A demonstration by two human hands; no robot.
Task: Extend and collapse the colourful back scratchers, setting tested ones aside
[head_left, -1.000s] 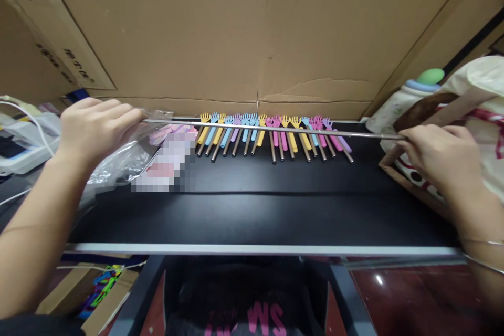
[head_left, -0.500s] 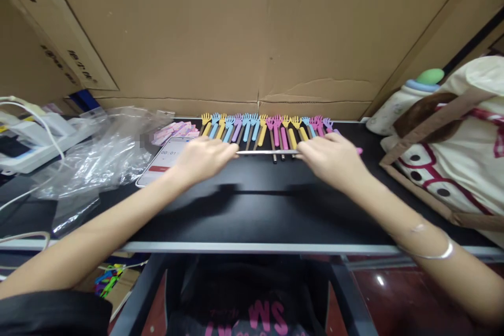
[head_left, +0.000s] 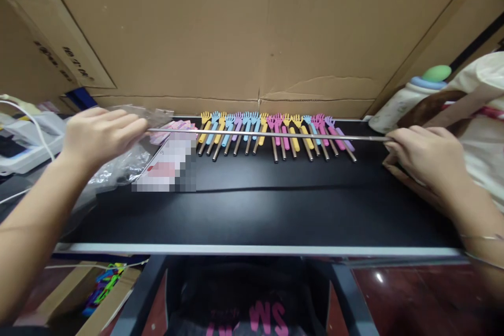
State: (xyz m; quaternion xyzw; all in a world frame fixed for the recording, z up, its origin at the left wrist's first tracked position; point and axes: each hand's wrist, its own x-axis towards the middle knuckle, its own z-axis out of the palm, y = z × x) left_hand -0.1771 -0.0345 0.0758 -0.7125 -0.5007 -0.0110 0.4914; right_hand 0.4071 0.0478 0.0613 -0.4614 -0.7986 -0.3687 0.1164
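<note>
A thin telescopic metal rod (head_left: 268,134) stretches out long between my two hands, held level just above the black table (head_left: 252,210). My left hand (head_left: 100,134) pinches its left end, beside a crumpled clear plastic bag (head_left: 122,163). My right hand (head_left: 427,155) grips its right end, close to a cream bag. Behind the rod lies a row of several small back scratchers (head_left: 275,136) with yellow, blue, pink and purple hand-shaped heads and metal stems.
A phone (head_left: 165,165) lies face up left of the row. Cardboard sheets (head_left: 252,31) wall off the back. A cream bag with brown straps (head_left: 476,115) and a bottle (head_left: 409,100) stand at the right. White devices with cables (head_left: 23,136) sit far left.
Half a second ago my hands were close together at the table's middle with the rod collapsed short; they have since moved apart and the rod is extended long again.
</note>
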